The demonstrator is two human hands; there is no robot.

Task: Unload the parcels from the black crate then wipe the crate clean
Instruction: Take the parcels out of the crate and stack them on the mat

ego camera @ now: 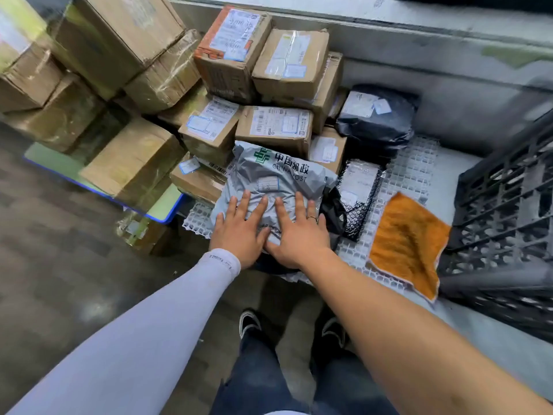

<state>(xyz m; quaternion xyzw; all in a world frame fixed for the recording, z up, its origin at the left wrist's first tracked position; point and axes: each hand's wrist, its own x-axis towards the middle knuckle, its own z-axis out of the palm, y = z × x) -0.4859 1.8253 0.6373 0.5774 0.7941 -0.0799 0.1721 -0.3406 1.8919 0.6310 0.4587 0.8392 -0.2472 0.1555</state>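
Both the left hand (239, 232) and right hand (299, 232) lie flat, fingers spread, pressing on the grey parcel (278, 181) atop the white grid mat (413, 172); the black crate (505, 211) stands at right, beside the orange cloth (407, 244)

The left arm (143, 333) is wearing a pale lilac sleeve (167, 319) — small lettering is showing at its cuff. The right arm (404, 330) is going bare, with a thin ring (312, 218) on one finger. Dark jeans (269, 378) and black shoes (250, 323) — white-trimmed — are showing below.
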